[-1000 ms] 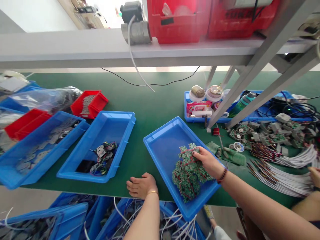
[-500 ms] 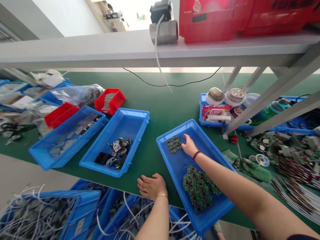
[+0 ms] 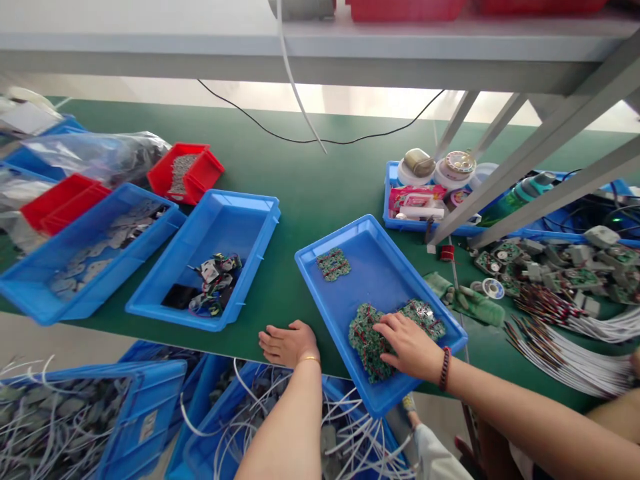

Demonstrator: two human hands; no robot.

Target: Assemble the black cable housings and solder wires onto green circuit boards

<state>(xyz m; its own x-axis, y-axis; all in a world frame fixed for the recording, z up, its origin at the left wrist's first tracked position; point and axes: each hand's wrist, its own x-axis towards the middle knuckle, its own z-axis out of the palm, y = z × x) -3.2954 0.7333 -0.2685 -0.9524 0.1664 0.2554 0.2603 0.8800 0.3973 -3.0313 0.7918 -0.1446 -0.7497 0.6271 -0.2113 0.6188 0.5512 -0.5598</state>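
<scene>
My right hand (image 3: 413,347) rests over a pile of green circuit boards (image 3: 367,333) in the near half of a blue tray (image 3: 377,403). Its fingers touch the boards, with the thumb held apart; what lies under the palm is hidden. More boards (image 3: 424,316) lie just beyond that hand. At the tray's far end sits a flat panel of circuit boards (image 3: 333,265), apart from both hands. To the left of the tray, my left hand (image 3: 290,343) lies flat on the green table (image 3: 300,180) near its front edge, fingers stretched out and holding nothing.
Left stand a blue bin (image 3: 250,267) with wired parts, another blue bin (image 3: 95,257) and red bins (image 3: 185,173). Bins of white cables (image 3: 280,427) sit below the table edge. Right are wire bundles (image 3: 565,360), a solder spool (image 3: 493,288) and slanted shelf legs (image 3: 540,160).
My right hand has moved from the board panel at the tray's far end back to the near pile. My left hand stays flat on the table. The view has tilted downward.
</scene>
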